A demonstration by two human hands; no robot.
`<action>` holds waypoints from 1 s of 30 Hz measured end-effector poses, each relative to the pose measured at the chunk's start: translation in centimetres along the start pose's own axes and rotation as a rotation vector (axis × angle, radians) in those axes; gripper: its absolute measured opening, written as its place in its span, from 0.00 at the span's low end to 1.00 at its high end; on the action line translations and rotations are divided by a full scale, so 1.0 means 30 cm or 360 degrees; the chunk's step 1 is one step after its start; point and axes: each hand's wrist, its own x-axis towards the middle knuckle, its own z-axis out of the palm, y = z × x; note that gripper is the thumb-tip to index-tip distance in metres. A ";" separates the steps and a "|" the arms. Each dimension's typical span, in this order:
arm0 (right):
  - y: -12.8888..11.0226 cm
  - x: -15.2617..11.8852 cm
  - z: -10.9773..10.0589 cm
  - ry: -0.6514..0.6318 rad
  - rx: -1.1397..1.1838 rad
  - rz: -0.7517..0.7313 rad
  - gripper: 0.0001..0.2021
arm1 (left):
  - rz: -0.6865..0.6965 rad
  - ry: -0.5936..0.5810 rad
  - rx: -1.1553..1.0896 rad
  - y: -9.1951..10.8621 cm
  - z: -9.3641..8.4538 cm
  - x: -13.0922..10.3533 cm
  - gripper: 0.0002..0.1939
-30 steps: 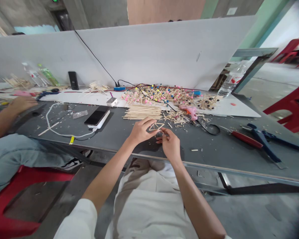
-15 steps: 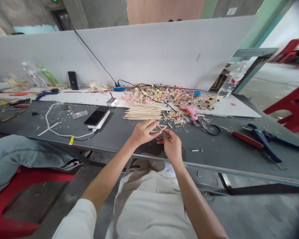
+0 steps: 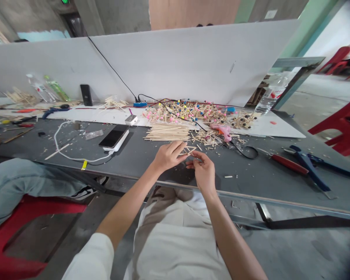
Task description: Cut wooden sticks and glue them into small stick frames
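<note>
A small frame of thin wooden sticks [image 3: 189, 149] is held just above the near side of the table, its sticks meeting at angles. My left hand [image 3: 169, 156] is closed on its left part, with the fingers laid over it and the thumb below. At the frame's right end, my right hand [image 3: 203, 168] has its thumb and index finger drawn together in a pinch against it; the exact contact is too small to see. Just beyond both hands lies a stack of bare wooden sticks [image 3: 167, 132]. Short stick pieces [image 3: 206, 137] are scattered right of the stack.
A pink glue gun [image 3: 223, 131] lies behind my right hand. Farther right are a red-handled tool [image 3: 290, 163] and blue-handled cutters [image 3: 309, 167]. Coloured-tip sticks [image 3: 189, 111] are heaped along the back. A phone [image 3: 113, 136] rests left. Another person's leg [image 3: 32, 179] is at far left.
My right hand has shifted slightly to the right. The stick frame stays in my left hand, nearly in the same place.
</note>
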 end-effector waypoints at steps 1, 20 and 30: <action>0.000 0.000 0.000 0.0003 0.0013 0.0006 0.15 | -0.0026 0.0026 -0.0035 0.002 0.001 0.001 0.18; -0.041 0.004 0.021 -0.0147 0.0196 0.0085 0.20 | -0.1040 -0.0298 -0.1581 -0.065 0.002 0.141 0.24; -0.038 0.000 0.013 -0.0142 0.0065 0.0080 0.17 | -0.1028 -0.0371 -0.1579 -0.065 0.012 0.119 0.25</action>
